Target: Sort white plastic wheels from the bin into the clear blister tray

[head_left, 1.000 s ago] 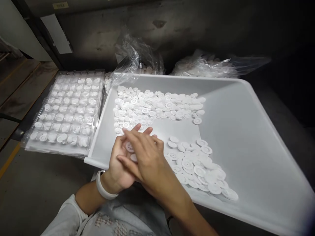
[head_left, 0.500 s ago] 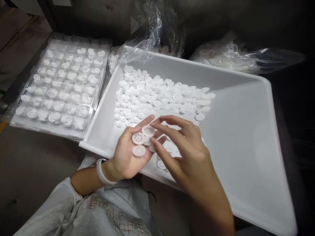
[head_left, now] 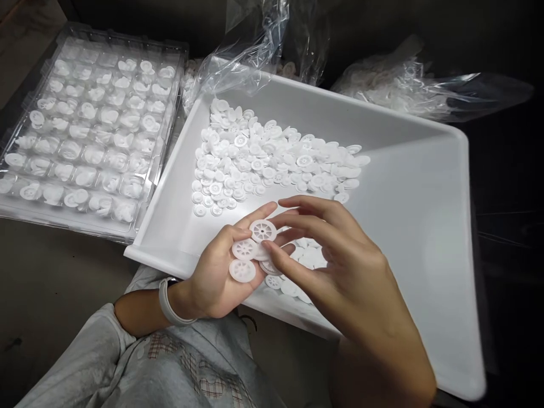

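The left hand point(head_left: 219, 283), palm up, cradles spoked discs point(head_left: 242, 271) over the white tray point(head_left: 408, 226). The right hand point(head_left: 344, 260) touches them with its thumb; whether it pinches one is unclear. A level palm and light rim contact should prevent slipping.

This looks like a workshop or the packing corner of a small factory: a big plain tub point(head_left: 408, 226) holds heaps of identical white plastic wheels point(head_left: 255, 156), a clear tray point(head_left: 80, 221) beside it has rows of little pockets filled with more such parts, and loose clear plastic bags point(head_left: 395, 88) of small pieces lie behind the tub, all against a dark backdrop, above a drab, bare-looking floor point(head_left: 51, 283)
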Tool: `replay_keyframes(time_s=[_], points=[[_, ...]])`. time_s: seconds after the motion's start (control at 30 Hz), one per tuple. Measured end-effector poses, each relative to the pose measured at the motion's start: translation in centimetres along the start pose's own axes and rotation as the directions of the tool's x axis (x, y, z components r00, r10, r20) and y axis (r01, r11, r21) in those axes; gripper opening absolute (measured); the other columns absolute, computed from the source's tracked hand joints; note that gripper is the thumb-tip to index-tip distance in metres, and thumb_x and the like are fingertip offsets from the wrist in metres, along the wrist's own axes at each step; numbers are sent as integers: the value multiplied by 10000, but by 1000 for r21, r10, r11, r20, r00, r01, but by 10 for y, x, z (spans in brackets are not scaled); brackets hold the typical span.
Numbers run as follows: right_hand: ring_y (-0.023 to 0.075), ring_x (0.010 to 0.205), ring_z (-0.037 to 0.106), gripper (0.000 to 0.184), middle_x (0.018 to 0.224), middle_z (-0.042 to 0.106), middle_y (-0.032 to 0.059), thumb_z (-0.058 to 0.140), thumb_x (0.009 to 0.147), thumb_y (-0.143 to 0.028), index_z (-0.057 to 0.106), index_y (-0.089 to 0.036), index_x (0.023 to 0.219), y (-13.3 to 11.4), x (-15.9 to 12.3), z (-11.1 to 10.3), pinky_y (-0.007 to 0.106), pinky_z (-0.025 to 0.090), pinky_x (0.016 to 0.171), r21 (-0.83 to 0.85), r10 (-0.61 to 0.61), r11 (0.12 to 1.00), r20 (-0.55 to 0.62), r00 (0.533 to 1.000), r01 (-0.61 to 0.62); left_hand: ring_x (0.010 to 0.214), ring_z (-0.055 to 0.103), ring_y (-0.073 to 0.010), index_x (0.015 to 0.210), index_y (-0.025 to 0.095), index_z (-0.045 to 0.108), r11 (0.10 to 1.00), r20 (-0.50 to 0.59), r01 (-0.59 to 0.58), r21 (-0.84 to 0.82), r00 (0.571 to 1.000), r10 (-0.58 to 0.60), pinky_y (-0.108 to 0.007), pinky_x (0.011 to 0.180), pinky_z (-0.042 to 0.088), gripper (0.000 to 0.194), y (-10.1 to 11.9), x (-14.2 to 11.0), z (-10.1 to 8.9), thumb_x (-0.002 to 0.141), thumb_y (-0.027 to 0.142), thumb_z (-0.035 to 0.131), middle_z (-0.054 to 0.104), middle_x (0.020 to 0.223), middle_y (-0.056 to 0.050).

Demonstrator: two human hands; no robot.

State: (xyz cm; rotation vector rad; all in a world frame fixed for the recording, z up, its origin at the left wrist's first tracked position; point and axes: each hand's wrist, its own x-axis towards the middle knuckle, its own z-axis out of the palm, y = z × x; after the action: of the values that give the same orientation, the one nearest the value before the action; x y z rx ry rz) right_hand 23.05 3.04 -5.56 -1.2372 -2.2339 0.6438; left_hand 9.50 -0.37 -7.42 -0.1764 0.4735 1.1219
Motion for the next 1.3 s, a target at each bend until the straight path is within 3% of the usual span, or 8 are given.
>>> replay_keyframes(time_s=[0.1,0.27,0.4,0.57,0.67,0.8,1.13,1.3], points=[[152,868,636,103,1160,585,46,654,851,-278,631,-230,940,2,0,2,299,550,719,53,78,996,-22,997,-76,1319,512,-231,1277,184,576,1000,16,8,3,1000,-8,-409,1198,290,447,-1,1,-1,848,236,461,677,1200,-60],[203,1043,602,146,1111,591,54,656,849,-245,620,-232,990,3,-3,8,286,543,700,133,149,982,-84,985,-137,1362,462,-249,1281,190,569,999,85,43,7,995,-44,-440,1209,263,445,-2,0,-2,858,225,432,623,1298,-57],[232,1090,585,218,1183,552,80,640,859,-211,598,-241,1070,0,-7,3,387,540,843,86,42,996,-124,991,-31,1355,468,-266,1317,168,525,998,29,68,-1,997,-68,-461,1206,269,479,1,-1,-1,853,241,432,614,1309,-84],[244,1132,537,241,1240,538,90,601,887,-178,614,-254,1116,-3,-12,-11,408,532,849,-102,-162,980,68,984,169,1372,448,-260,1319,174,520,999,1,51,-2,999,-51,-438,1197,302,475,2,-3,0,853,226,440,585,1350,-80],[230,1117,536,230,1214,559,86,590,886,-136,634,-235,1089,-1,-10,-13,381,535,828,-135,-223,963,92,970,234,1370,449,-270,1324,193,524,998,32,61,-21,998,-60,-454,1183,321,473,2,-2,1,863,231,422,563,1378,-68],[229,1102,553,196,1212,578,80,595,886,-141,642,-236,1051,2,-6,-12,369,549,797,-121,-240,960,103,965,252,1351,474,-268,1362,183,492,997,0,67,-33,998,-67,-450,1174,335,501,1,-1,2,871,232,400,569,1369,-78],[201,1083,564,161,1182,588,68,604,881,-143,629,-220,1020,7,-7,-13,340,542,825,-54,-254,964,115,960,262,1302,528,-230,1381,197,475,996,54,86,-15,995,-85,-405,1140,380,515,1,1,4,884,223,344,619,1299,-79],[198,1090,581,152,1165,592,61,593,895,-179,619,-237,1032,6,-10,-16,346,528,855,-36,-148,988,79,986,151,1357,466,-270,1372,166,473,997,-23,73,6,997,-73,-459,1165,344,510,1,-1,1,874,264,421,583,1348,-104]])
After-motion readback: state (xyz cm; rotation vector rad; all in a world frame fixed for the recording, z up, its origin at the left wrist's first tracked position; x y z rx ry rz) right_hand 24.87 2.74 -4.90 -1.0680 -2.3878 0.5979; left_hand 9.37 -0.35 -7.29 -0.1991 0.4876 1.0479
